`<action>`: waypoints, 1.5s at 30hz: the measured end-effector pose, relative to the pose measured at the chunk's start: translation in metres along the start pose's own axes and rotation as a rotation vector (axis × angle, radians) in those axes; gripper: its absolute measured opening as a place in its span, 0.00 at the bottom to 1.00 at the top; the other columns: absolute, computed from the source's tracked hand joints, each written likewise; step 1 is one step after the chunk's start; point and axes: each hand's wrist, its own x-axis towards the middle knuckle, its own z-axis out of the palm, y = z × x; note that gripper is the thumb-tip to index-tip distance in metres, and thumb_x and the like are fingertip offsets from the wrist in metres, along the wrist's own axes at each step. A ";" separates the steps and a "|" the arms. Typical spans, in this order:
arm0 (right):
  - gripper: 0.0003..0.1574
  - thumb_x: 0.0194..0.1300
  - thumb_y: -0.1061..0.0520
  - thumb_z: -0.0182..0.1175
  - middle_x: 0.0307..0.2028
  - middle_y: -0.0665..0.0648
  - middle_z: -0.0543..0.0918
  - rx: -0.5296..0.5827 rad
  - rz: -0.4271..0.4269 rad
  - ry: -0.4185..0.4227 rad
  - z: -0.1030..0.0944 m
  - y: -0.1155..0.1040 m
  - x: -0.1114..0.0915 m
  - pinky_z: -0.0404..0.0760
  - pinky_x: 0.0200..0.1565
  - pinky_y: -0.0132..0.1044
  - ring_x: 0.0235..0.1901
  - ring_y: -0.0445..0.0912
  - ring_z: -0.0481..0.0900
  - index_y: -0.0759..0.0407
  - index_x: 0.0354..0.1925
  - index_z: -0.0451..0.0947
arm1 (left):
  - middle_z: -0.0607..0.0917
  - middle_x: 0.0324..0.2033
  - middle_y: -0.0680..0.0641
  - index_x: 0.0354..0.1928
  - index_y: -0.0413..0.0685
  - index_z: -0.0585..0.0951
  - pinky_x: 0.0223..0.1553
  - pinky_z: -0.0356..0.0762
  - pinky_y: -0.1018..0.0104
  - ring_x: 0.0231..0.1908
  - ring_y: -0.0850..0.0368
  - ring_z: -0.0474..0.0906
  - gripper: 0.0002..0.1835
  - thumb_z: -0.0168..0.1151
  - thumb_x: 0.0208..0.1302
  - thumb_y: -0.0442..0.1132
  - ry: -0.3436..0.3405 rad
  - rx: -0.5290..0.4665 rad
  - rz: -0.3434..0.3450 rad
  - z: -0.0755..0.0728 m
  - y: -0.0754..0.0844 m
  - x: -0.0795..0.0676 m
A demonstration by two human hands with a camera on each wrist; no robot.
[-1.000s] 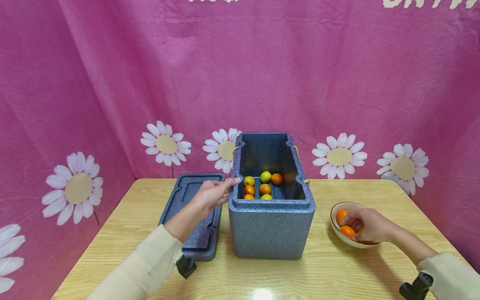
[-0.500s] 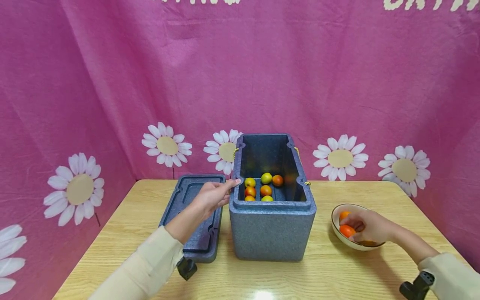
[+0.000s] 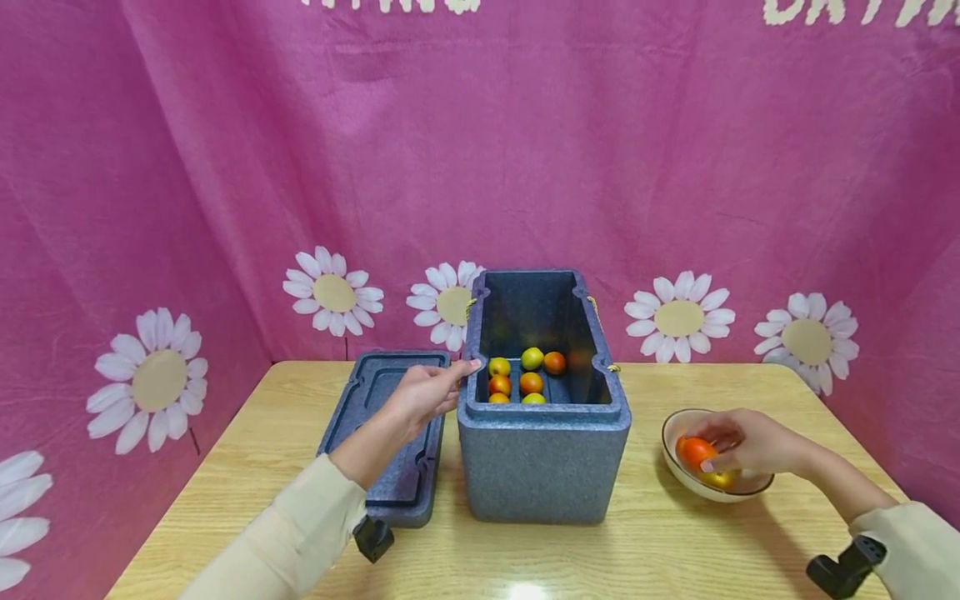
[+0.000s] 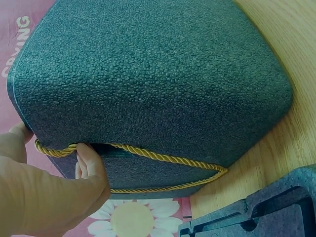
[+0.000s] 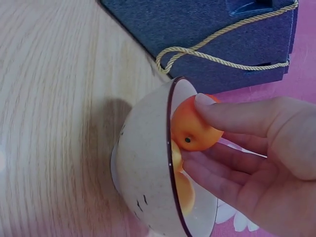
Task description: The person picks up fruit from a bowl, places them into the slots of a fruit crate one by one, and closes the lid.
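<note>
My left hand [image 3: 429,393] grips the left wall of a deep grey foam box [image 3: 543,471]. Its thumb lies on the rim, and its fingertips are at the yellow cord [image 4: 163,157] on the outer side. Over at the right, my right hand [image 3: 761,446] pinches a round orange-red fruit [image 5: 195,123] between thumb and fingers, at the mouth of a cream bowl [image 5: 143,163] with a dark brown rim. Below that fruit, yellowish fruit [image 5: 184,192] lies in the bowl. Several yellow and red-orange fruits [image 3: 531,383] rest on the floor of the box.
The box's grey lid [image 3: 397,417] lies on the wooden table [image 3: 525,554] left of the box. Behind the table hangs a pink cloth [image 3: 525,150] printed with daisies. The bowl stands right of the box with a strip of table between them.
My right hand has risen slightly with the orange-red fruit, moving a little right, and yellow fruit now shows beneath it in the bowl. My left hand has stayed on the box.
</note>
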 end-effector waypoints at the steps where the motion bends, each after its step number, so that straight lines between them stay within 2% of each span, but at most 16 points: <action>1: 0.24 0.56 0.60 0.71 0.39 0.63 0.87 0.011 -0.010 0.000 0.000 0.000 0.000 0.84 0.40 0.26 0.37 0.26 0.78 0.74 0.48 0.78 | 0.70 0.69 0.39 0.67 0.33 0.67 0.68 0.71 0.55 0.68 0.45 0.71 0.41 0.64 0.63 0.56 -0.001 -0.002 0.000 0.000 0.000 0.000; 10: 0.27 0.60 0.62 0.67 0.42 0.65 0.87 0.134 -0.058 -0.045 -0.005 -0.003 0.002 0.83 0.42 0.24 0.40 0.28 0.81 0.80 0.52 0.73 | 0.69 0.70 0.38 0.67 0.31 0.66 0.69 0.70 0.54 0.68 0.45 0.70 0.40 0.64 0.63 0.54 -0.012 -0.020 0.020 0.001 -0.002 -0.001; 15: 0.29 0.62 0.62 0.66 0.43 0.60 0.87 0.193 -0.042 -0.080 -0.010 -0.006 0.005 0.83 0.43 0.24 0.40 0.30 0.82 0.81 0.54 0.71 | 0.69 0.69 0.38 0.67 0.32 0.66 0.68 0.71 0.55 0.68 0.45 0.71 0.40 0.64 0.63 0.54 -0.005 -0.015 0.018 0.001 -0.002 -0.001; 24: 0.28 0.62 0.62 0.65 0.43 0.54 0.87 0.195 -0.023 -0.082 -0.019 -0.011 0.012 0.82 0.44 0.22 0.41 0.30 0.81 0.79 0.54 0.72 | 0.70 0.69 0.38 0.67 0.32 0.66 0.68 0.71 0.54 0.67 0.45 0.72 0.41 0.64 0.63 0.55 0.000 -0.008 0.016 0.000 -0.001 -0.001; 31: 0.29 0.62 0.60 0.66 0.47 0.69 0.85 0.201 0.036 -0.090 -0.023 -0.019 0.018 0.82 0.46 0.22 0.42 0.31 0.82 0.75 0.57 0.72 | 0.71 0.68 0.38 0.67 0.32 0.66 0.68 0.71 0.55 0.67 0.46 0.72 0.40 0.64 0.63 0.55 0.001 -0.010 0.013 0.000 -0.001 -0.001; 38: 0.30 0.61 0.59 0.67 0.47 0.70 0.84 0.202 0.041 -0.100 -0.025 -0.024 0.023 0.83 0.45 0.23 0.41 0.32 0.82 0.75 0.56 0.72 | 0.71 0.69 0.38 0.67 0.32 0.67 0.68 0.70 0.54 0.67 0.45 0.71 0.40 0.64 0.63 0.55 -0.003 -0.011 0.010 0.000 -0.002 -0.002; 41: 0.30 0.61 0.60 0.67 0.46 0.68 0.85 0.198 0.026 -0.099 -0.026 -0.025 0.025 0.83 0.45 0.24 0.41 0.31 0.82 0.76 0.56 0.72 | 0.71 0.69 0.39 0.67 0.32 0.67 0.68 0.70 0.55 0.67 0.46 0.72 0.40 0.64 0.63 0.55 -0.001 -0.011 0.007 0.000 -0.001 -0.001; 45: 0.29 0.60 0.61 0.67 0.44 0.58 0.87 0.190 -0.004 -0.091 -0.030 -0.027 0.028 0.83 0.44 0.25 0.41 0.30 0.82 0.76 0.55 0.73 | 0.71 0.69 0.39 0.67 0.32 0.67 0.68 0.71 0.55 0.67 0.45 0.72 0.40 0.64 0.63 0.55 0.000 -0.013 0.010 0.000 0.000 -0.001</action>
